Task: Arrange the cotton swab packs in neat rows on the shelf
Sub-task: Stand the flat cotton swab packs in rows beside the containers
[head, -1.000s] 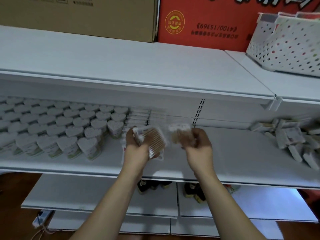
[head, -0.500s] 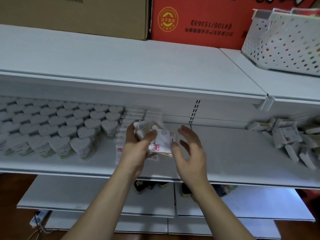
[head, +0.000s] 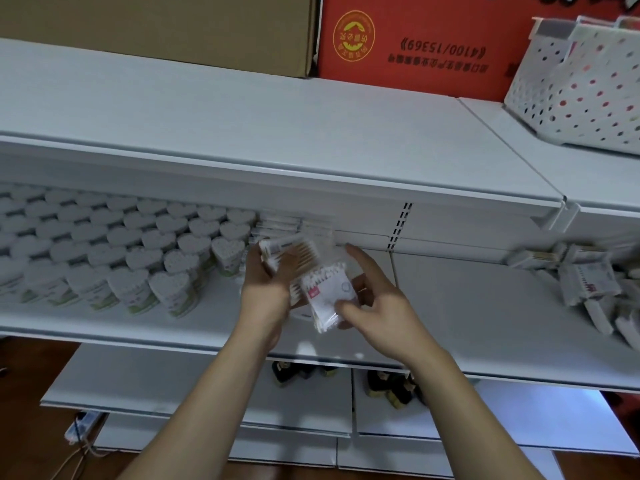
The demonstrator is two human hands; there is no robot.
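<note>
Right now both hands meet in front of the middle shelf [head: 467, 306]. The left hand [head: 268, 284] grips a stack of swab packs [head: 294, 256], thumb across the front. The right hand [head: 375, 311] pinches a front pack [head: 327, 289] by its lower edge, thumb under it, while its index finger points straight up; whether that pack is already free of the stack is hard to tell.

The packs are slick film held only at an edge, so a loose pinch could let the front pack slide out and drop to the lower shelf or the floor. The stack could also fan apart if the left thumb eases. Set down crooked, the pack would break the line of the rows [head: 294, 225] already standing at the back.

To the left stand heart tubs [head: 180, 268] in tight ranks. A loose heap of packs [head: 585, 282] lies at far right. Above, the top shelf carries a brown box [head: 173, 26], a red box [head: 426, 39] and a dotted basket [head: 581, 95].
</note>
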